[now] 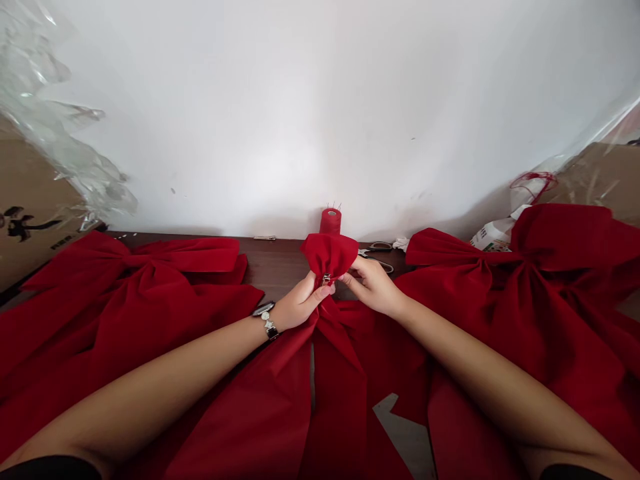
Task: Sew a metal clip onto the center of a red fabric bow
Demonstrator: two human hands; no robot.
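Note:
My left hand (300,303) and my right hand (373,285) both pinch a gathered knot of red fabric (328,257) from either side. A small metal clip or wire (326,280) shows at the knot's lower part, between my fingertips. Long red fabric tails (280,380) run from the knot toward me and spread under both forearms. A large finished-looking red bow (125,290) lies to the left, and another (505,273) lies to the right. A bracelet watch (265,319) sits on my left wrist.
A red ribbon spool (331,221) with pins stands against the white wall (310,120). Dark-handled scissors (377,255) lie on the brown wooden table (280,257). Cardboard (30,200) and clear plastic (55,120) rise at left; a white bag (493,237) sits at right.

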